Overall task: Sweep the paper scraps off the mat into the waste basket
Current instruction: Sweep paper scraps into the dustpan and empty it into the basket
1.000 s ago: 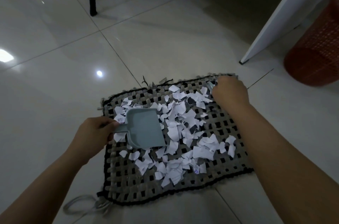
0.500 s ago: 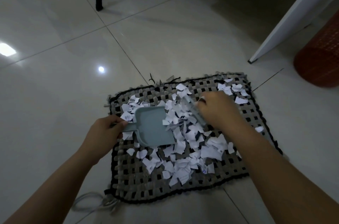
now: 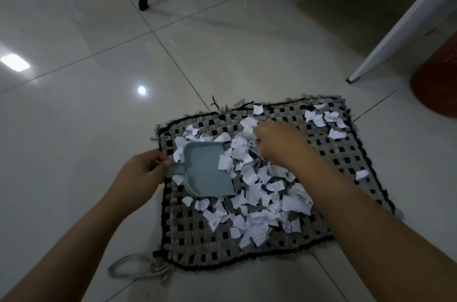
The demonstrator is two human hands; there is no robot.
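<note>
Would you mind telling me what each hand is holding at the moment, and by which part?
The left hand grips the dustpan by its short handle. The right hand is closed on a small brush, mostly hidden.

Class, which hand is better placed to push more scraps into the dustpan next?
The right hand: it is over the scraps beside the dustpan's open edge. The left hand holds the handle.

Grey-black checked mat (image 3: 351, 160), white scraps (image 3: 254, 202), pale-blue dustpan (image 3: 205, 173).

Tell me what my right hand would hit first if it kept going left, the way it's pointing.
Likely the paper scraps heaped just left of your right hand, then the open mouth of the dustpan; depth is hard to judge.
</note>
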